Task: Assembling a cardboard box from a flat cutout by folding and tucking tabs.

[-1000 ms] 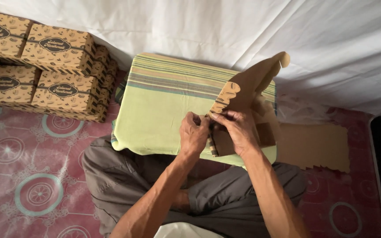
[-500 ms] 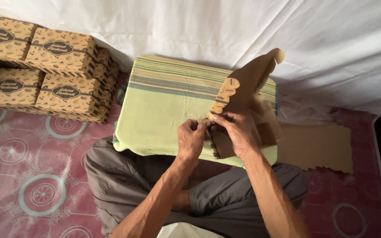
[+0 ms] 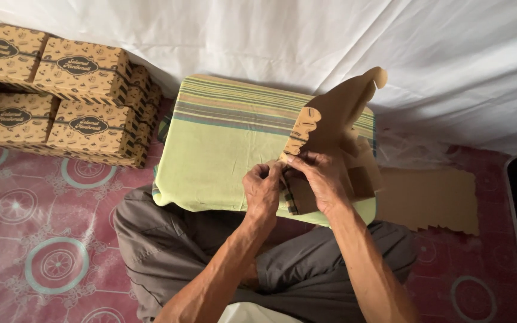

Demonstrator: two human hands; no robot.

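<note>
Left hand (image 3: 262, 192) and right hand (image 3: 321, 179), fingers pinching a half-folded cardboard box (image 3: 330, 134) on a green striped cushion (image 3: 222, 143); finished boxes (image 3: 61, 101) stacked left

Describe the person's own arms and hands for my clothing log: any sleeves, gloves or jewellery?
Both forearms are bare, with no sleeves in view. The left hand and right hand wear no gloves; no rings, watch or bracelets are visible. The arms look lean and sinewy.
</note>
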